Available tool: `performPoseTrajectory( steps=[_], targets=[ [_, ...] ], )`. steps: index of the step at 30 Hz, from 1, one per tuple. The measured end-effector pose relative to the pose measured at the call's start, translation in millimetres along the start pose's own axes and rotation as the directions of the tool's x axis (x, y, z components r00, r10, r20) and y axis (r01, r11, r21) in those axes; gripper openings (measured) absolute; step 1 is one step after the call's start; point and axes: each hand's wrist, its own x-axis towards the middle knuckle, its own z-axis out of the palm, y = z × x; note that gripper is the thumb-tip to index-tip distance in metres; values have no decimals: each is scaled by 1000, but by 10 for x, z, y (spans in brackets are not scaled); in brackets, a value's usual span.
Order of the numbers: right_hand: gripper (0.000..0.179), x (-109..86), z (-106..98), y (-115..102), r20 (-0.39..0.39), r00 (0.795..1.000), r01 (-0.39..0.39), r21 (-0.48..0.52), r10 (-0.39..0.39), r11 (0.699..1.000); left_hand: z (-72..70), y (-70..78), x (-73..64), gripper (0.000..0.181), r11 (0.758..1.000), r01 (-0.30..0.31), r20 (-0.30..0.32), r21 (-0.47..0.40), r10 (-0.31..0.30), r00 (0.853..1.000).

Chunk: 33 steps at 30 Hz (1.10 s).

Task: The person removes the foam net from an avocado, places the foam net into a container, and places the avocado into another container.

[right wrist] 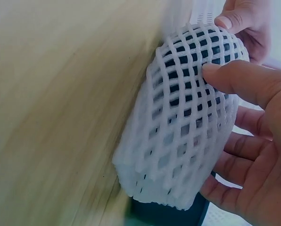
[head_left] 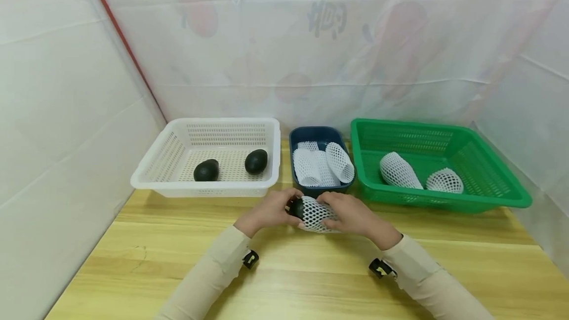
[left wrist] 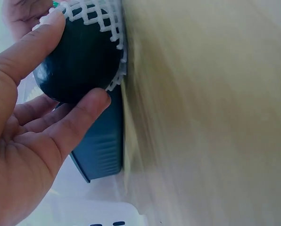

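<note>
Just in front of the dark blue bin, a dark avocado (head_left: 296, 208) sits partly inside a white foam net sleeve (head_left: 314, 215). My left hand (head_left: 272, 210) grips the avocado's bare end, with thumb and fingers on opposite sides in the left wrist view. The right hand (head_left: 354, 215) holds the sleeve from the other side, its thumb pressing on the mesh. In the right wrist view, dark skin shows through the mesh (right wrist: 185, 101) near the left hand, while the sleeve's other end hangs loose and pale.
A white basket (head_left: 204, 189) at left holds two bare avocados (head_left: 256, 162). Several empty net sleeves (head_left: 306, 167) lie in the blue bin (head_left: 316, 132). At right, a green basket (head_left: 440, 201) contains two netted items (head_left: 444, 180). All stand on a wooden table (head_left: 302, 280).
</note>
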Motion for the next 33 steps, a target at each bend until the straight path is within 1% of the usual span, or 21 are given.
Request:
performPoseTrajectory(
  steps=[6, 9, 13, 17, 22, 24, 29, 33],
  targets=[
    [42, 5, -5, 16, -1, 1000, 6, 28, -6, 1000, 6, -17, -1, 62, 1000, -5, -9, -22, 5, 1000],
    [37, -2, -30, 41, -1, 1000, 15, 69, -15, 998, -4, -17, -3, 62, 998, -7, -7, -62, 6, 1000],
    [28, -22, -78, 81, -28, 999, 49, 103, -47, 993, -32, -21, -30, 63, 991, -17, -2, -134, 17, 1000],
    [25, -55, -115, 115, -55, 996, 78, 105, -72, 991, -51, -52, -65, 59, 986, -36, -5, -165, 36, 999],
    [24, -112, -89, 162, -33, 998, 65, 103, -62, 993, -47, -108, -94, 54, 984, -40, -7, -174, 39, 999],
    [23, -120, -74, 168, -20, 998, 60, 110, -58, 992, -43, -120, -96, 55, 984, -38, -8, -173, 37, 999],
    [24, -118, -55, 150, -21, 999, 51, 108, -49, 993, -37, -117, -92, 57, 986, -33, -8, -162, 32, 999],
    [29, -120, -54, 124, -16, 1000, 11, 95, -10, 995, -22, -91, -89, 60, 994, -30, -16, -105, 28, 999]
  ],
)
